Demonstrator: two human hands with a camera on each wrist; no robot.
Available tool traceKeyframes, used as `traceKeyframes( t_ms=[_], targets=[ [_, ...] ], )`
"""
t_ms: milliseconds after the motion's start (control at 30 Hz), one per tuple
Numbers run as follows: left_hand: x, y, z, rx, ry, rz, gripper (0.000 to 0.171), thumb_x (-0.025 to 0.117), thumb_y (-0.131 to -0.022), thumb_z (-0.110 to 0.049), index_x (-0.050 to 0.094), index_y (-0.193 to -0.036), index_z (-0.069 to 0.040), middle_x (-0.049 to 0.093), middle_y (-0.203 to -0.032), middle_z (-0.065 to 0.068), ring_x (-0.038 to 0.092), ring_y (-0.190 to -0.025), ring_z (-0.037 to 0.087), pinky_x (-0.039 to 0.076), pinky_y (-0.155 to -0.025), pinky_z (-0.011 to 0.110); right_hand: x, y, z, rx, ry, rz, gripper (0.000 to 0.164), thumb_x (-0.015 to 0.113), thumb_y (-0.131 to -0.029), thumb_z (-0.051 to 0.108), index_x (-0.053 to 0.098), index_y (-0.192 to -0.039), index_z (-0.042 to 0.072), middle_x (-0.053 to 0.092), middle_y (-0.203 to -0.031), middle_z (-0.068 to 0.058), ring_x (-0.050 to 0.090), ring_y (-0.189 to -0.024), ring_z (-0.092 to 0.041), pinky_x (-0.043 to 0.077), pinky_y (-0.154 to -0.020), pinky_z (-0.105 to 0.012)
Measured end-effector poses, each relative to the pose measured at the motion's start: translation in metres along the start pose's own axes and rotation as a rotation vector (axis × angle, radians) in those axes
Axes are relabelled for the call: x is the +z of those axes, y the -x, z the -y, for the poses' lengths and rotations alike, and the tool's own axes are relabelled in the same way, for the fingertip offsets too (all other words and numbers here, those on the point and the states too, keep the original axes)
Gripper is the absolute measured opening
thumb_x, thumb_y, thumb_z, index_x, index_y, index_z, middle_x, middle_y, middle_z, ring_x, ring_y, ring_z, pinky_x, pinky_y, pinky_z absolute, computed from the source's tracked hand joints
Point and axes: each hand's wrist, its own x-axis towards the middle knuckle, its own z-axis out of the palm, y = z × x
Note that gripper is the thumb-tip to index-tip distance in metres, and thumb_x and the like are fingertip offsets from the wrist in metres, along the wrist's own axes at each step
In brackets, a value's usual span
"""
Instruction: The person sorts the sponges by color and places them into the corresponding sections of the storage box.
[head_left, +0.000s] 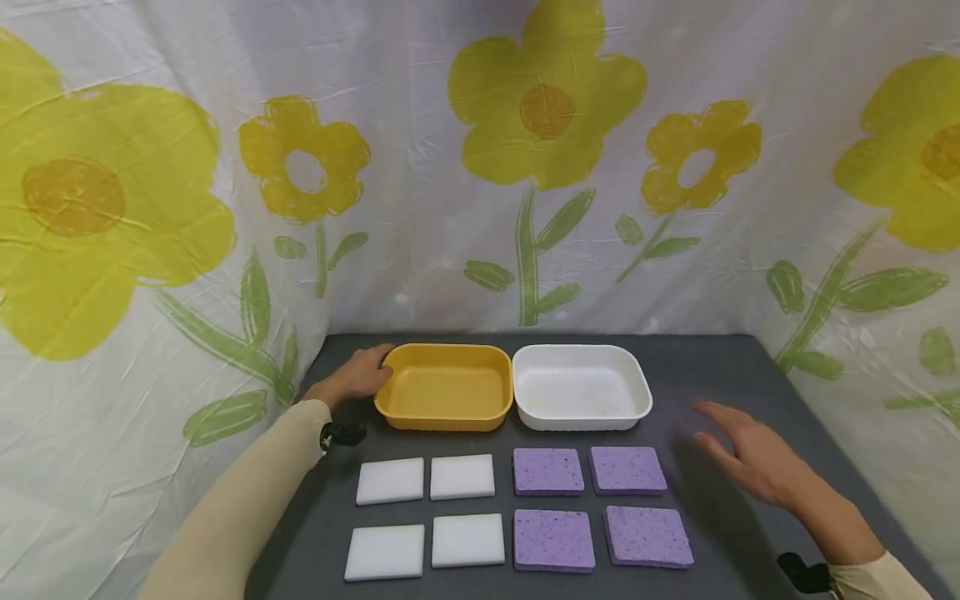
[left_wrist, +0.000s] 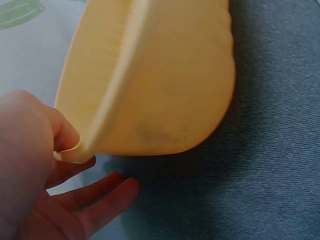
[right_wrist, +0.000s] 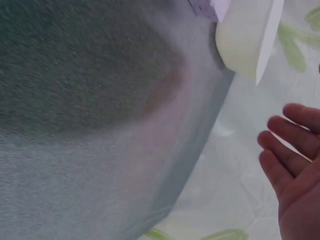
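Note:
My left hand (head_left: 363,372) pinches the left rim of a yellow plastic tub (head_left: 442,423). In the left wrist view the thumb and a finger grip the rim of the yellow tub (left_wrist: 170,100), while other fingers stretch out below it. Beside it, nearly touching, stands a white tub (head_left: 581,421). My right hand (head_left: 757,454) holds nothing and hovers over the right side of the table, fingers extended. Nearest to it are several purple speckled sponges (head_left: 628,469) in two rows. In the right wrist view the fingers of the right hand (right_wrist: 300,165) are spread slightly.
Several white rectangular sponge pads (head_left: 390,482) lie in two rows left of the purple ones, in front of the yellow tub. Grey cloth covers the table (head_left: 697,358). A white curtain (head_left: 420,275) with yellow flowers rises along the back and both sides.

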Motion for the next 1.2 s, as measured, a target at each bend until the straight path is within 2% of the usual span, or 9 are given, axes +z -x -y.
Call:
traceKeyframes(
  t_ms=[133,333,467,600,700,800,833,1000,1200],
  targets=[
    [0.005,0.000,0.000,-0.010,0.008,-0.003,0.056,0.048,-0.112,-0.017,0.038,-0.163,0.004,0.060,-0.150,0.028,0.064,-0.116,0.034,0.050,-0.113,0.060,-0.001,0.010,0.008,-0.006,0.010,0.030,0.045,0.079,-0.100,0.023,0.070,-0.138,0.002,0.075,-0.134,-0.018,0.072,-0.122,-0.041,0.054,-0.097,-0.057],
    [0.009,0.002,0.003,-0.023,0.071,0.007,0.055,0.042,-0.114,-0.017,0.032,-0.165,0.001,0.060,-0.147,0.028,0.064,-0.111,0.033,0.051,-0.110,0.058,0.001,0.021,0.021,-0.033,-0.010,0.090,0.046,0.090,-0.089,0.031,0.077,-0.128,0.011,0.080,-0.124,-0.003,0.076,-0.114,-0.030,0.061,-0.094,-0.048],
    [0.014,-0.005,0.015,0.008,0.093,0.033,0.056,0.041,-0.114,-0.019,0.029,-0.164,0.001,0.061,-0.142,0.030,0.065,-0.107,0.033,0.054,-0.103,0.053,0.005,0.028,0.024,-0.130,-0.045,0.081,0.052,0.098,-0.079,0.031,0.078,-0.123,0.013,0.081,-0.118,0.001,0.076,-0.109,-0.019,0.060,-0.091,-0.034],
    [0.018,-0.013,0.021,0.008,0.088,0.068,0.056,0.043,-0.114,-0.021,0.025,-0.163,0.001,0.060,-0.139,0.031,0.065,-0.104,0.031,0.055,-0.095,0.046,0.010,0.035,0.026,-0.206,-0.101,0.135,0.056,0.100,-0.074,0.029,0.077,-0.121,0.010,0.080,-0.115,-0.001,0.074,-0.107,-0.014,0.060,-0.088,-0.030],
    [0.016,-0.009,0.010,-0.038,0.096,0.083,0.056,0.042,-0.114,-0.020,0.023,-0.163,0.001,0.059,-0.140,0.030,0.065,-0.106,0.032,0.055,-0.095,0.046,0.013,0.039,0.028,-0.208,-0.149,0.207,0.056,0.101,-0.073,0.028,0.076,-0.119,0.009,0.080,-0.113,-0.002,0.073,-0.101,-0.012,0.060,-0.082,-0.032],
    [0.019,-0.007,0.005,-0.068,0.104,0.078,0.055,0.041,-0.115,-0.019,0.022,-0.162,-0.001,0.059,-0.136,0.029,0.066,-0.101,0.031,0.057,-0.089,0.042,0.018,0.043,0.031,-0.196,-0.186,0.261,0.055,0.101,-0.072,0.027,0.076,-0.118,0.009,0.079,-0.110,-0.002,0.071,-0.094,-0.012,0.060,-0.077,-0.033],
    [0.017,-0.002,-0.002,-0.096,0.120,0.084,0.055,0.041,-0.115,-0.019,0.021,-0.163,-0.002,0.059,-0.136,0.028,0.067,-0.100,0.031,0.058,-0.087,0.042,0.019,0.044,0.032,-0.192,-0.200,0.276,0.055,0.101,-0.072,0.027,0.076,-0.117,0.009,0.079,-0.109,-0.002,0.070,-0.093,-0.012,0.059,-0.076,-0.033],
    [0.018,-0.001,-0.006,-0.156,0.146,0.099,0.055,0.042,-0.116,-0.021,0.019,-0.164,-0.008,0.059,-0.131,0.025,0.069,-0.087,0.026,0.061,-0.069,0.033,0.029,0.051,0.037,-0.207,-0.197,0.299,0.057,0.102,-0.068,0.026,0.075,-0.116,0.010,0.077,-0.109,0.000,0.069,-0.093,-0.009,0.059,-0.076,-0.034],
    [0.015,-0.001,-0.009,-0.164,0.172,0.112,0.055,0.042,-0.116,-0.021,0.015,-0.164,-0.009,0.060,-0.125,0.026,0.071,-0.074,0.026,0.063,-0.063,0.036,0.038,0.055,0.042,-0.194,-0.158,0.295,0.060,0.103,-0.064,0.026,0.071,-0.114,0.015,0.075,-0.108,0.005,0.068,-0.093,-0.008,0.059,-0.077,-0.034]
  ],
)
